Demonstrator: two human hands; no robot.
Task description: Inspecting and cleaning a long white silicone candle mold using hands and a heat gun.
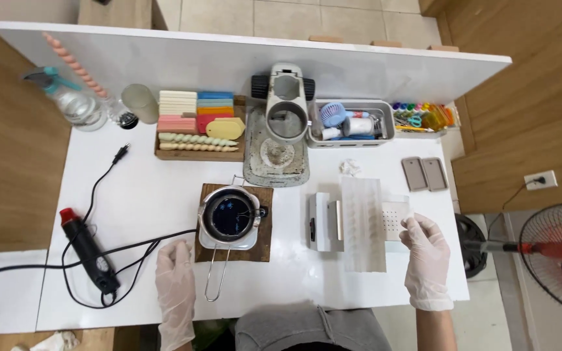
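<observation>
The right hand point(427, 260) was gloved, its fingers point(411, 224) pinched on the edge of a clear plastic sheet point(398, 216) beside a ribbed translucent mould point(363, 221), apparently to steady it; the left hand point(175, 276) was laid flat, fingers spread and empty, against the wooden board point(263, 242) under a metal pot point(229, 218) of dark liquid, the board presumably placed to shield the bench point(151, 188). The white bench was seen to carry a heat gun point(89, 250), a candle tray point(198, 123) and a storage bin point(351, 122), with wood panelling and a floor fan point(557, 257) alongside
</observation>
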